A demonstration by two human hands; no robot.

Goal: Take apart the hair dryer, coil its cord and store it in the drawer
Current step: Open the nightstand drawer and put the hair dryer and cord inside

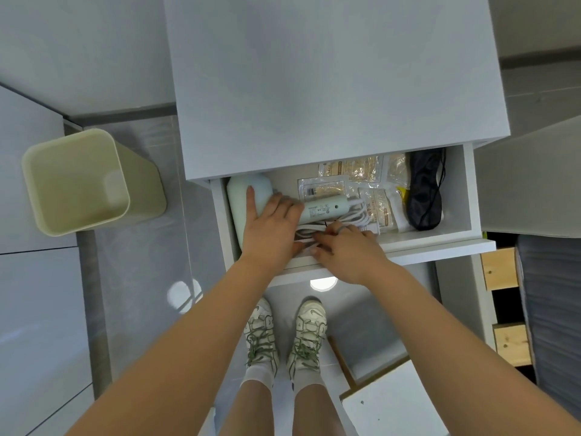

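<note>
The pale green hair dryer lies in the left part of the open white drawer, its handle pointing right. The white cord lies coiled beside the handle near the drawer's front. My left hand rests on the dryer's body, its index finger stretched along it and the other fingers curled where body meets handle. My right hand presses down on the cord coil, fingers closed over the loops. Part of the coil is hidden under both hands.
Several clear packets and a black mesh pouch fill the drawer's right part. The white cabinet top overhangs the drawer's back. A pale green waste bin stands on the floor to the left. My feet stand below the drawer.
</note>
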